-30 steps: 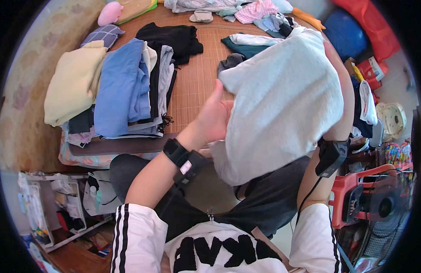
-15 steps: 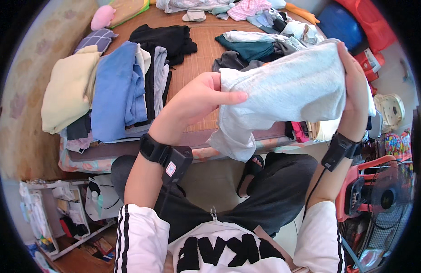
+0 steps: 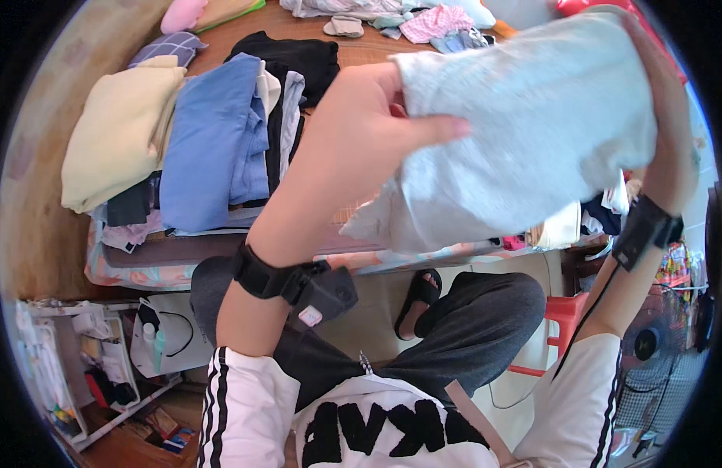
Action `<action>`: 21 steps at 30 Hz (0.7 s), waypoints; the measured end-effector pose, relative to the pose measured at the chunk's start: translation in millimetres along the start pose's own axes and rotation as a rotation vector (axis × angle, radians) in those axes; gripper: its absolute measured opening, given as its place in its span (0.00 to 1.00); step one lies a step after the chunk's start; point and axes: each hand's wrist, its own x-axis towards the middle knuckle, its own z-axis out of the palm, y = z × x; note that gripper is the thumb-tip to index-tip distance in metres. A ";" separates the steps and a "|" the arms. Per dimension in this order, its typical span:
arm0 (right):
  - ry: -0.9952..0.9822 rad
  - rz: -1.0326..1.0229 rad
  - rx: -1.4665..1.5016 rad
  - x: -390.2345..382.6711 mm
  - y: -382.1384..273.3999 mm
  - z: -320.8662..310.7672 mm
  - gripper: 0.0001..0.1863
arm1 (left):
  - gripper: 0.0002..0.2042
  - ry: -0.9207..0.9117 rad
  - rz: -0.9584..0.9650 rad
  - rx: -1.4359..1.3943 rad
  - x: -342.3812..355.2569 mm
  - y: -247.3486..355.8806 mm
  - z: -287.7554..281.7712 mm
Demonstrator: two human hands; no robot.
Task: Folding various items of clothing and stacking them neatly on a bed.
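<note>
A pale grey, folded garment [image 3: 525, 140] is held up in front of me, above the edge of the bed. Its exact kind does not show. My left hand [image 3: 380, 117] pinches the left edge, thumb on the near face and fingers behind the cloth. Along the right edge lies my right hand [image 3: 672, 117], somewhat blurred, with its fingertips hidden behind the fabric. One loose corner of the cloth hangs below my left hand. Beyond my left forearm, folded blue clothing [image 3: 209, 148] and a folded cream garment [image 3: 115, 136] lie on the bed.
A black garment [image 3: 298, 66] lies on the brown mat, behind the blue pile. Farther back are a pink checked cloth [image 3: 431, 23] and a plaid cushion [image 3: 167, 48]. A red plastic stool [image 3: 564, 316] and a fan [image 3: 646, 343] stand at right, a white rack [image 3: 103, 425] at lower left.
Both hands have lifted the garment up and to the right, closer to me, so it looks larger and covers clothes at the back right. My arms are farther apart.
</note>
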 end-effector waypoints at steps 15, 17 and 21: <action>-0.168 0.226 0.030 -30.0 40.2 -41.4 0.17 | 0.10 -0.105 0.025 0.375 8.5 -24.1 -38.8; -0.407 0.328 0.177 -73.9 75.0 -5.8 0.14 | 0.12 -0.257 -0.097 0.702 -16.4 -52.7 -48.3; -0.795 0.585 0.287 -138.2 95.2 30.8 0.13 | 0.09 -0.335 -0.522 0.563 -76.7 -112.1 -20.2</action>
